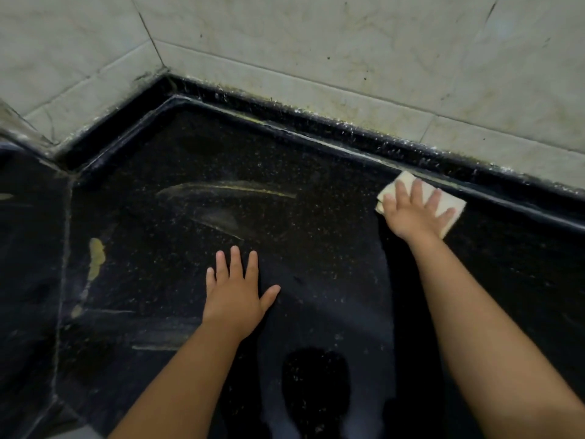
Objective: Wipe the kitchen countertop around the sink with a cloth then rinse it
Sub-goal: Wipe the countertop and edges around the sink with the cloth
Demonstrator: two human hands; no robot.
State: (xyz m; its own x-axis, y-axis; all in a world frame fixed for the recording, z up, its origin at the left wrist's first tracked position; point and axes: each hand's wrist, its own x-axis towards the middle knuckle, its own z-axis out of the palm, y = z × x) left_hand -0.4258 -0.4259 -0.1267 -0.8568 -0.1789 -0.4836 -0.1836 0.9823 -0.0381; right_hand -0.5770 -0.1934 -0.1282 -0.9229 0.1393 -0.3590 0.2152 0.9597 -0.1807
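Observation:
A black speckled countertop (285, 201) fills the view, streaked with smears and wet marks. My right hand (414, 213) presses flat on a folded cream cloth (454, 207) at the back right, right beside the raised black back edge (348, 134). Its fingers are spread over the cloth and cover most of it. My left hand (235, 293) lies flat on the counter in the middle, fingers apart, holding nothing. No sink shows in this view.
Stained pale wall tiles (348, 52) rise behind the counter and meet in a corner at the back left. A seam (65, 248) joins a second counter slab on the left. Yellowish patches (95, 258) mark the surface near that seam.

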